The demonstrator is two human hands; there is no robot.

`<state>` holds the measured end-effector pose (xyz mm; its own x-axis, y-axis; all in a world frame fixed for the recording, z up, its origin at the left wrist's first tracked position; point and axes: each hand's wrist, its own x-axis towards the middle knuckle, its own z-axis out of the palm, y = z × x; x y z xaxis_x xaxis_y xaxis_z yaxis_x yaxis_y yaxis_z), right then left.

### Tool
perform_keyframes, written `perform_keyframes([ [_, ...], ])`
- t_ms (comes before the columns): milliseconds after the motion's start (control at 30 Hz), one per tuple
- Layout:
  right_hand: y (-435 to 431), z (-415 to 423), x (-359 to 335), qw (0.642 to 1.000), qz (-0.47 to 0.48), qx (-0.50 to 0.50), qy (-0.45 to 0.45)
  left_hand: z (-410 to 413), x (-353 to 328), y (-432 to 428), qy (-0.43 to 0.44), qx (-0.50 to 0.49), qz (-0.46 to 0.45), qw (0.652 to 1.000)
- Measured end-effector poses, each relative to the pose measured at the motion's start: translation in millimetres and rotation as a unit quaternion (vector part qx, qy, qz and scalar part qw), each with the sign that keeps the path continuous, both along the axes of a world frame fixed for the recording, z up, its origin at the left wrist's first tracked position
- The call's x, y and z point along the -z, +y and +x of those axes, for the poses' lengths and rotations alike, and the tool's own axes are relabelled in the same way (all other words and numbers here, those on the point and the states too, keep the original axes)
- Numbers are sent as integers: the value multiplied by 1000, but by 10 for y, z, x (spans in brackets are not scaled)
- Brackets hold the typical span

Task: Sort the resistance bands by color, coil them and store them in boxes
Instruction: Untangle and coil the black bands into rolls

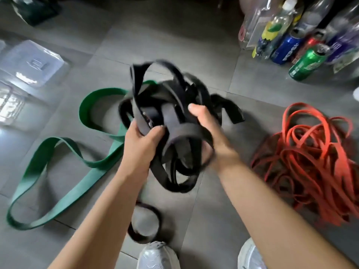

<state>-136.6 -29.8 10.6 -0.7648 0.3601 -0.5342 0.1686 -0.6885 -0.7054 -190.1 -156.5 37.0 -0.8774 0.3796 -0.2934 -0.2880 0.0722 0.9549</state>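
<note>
The black resistance bands, a tangled bundle of flat loops, are held above the floor at the centre of view. The left hand grips the bundle from 9 o'clock, fingers curled under several strands and thumb on top. The right hand grips from 3 o'clock, fingers closed inside the tangle, with one loop wrapped round the hand.

They look soft, floppy and light, springy rubber that is grippy rather than slippery and not fragile. The crossing loops will likely snag, so it seems better to pull a single free loop than the whole mass.

A small black coil lies on the floor at 6 o'clock. A wide green band sprawls at 8 o'clock and a heap of thin red bands sits at 4. Clear plastic boxes stand at 10 o'clock, bottles and cans at 2.

Blur smears the bundle, so the black bands cannot be counted. The fingertips are buried in the straps and the green band's far end runs behind the bundle. Glare hides what the boxes contain.
</note>
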Motion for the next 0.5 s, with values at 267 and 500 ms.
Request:
perform_keyframes([
  [267,262,489,716,928,186,-43,-321,56,831,-39,-16,104,-323,941],
  [500,306,854,908,850,340,-100,-389,175,1010,-358,81,12,-346,935],
])
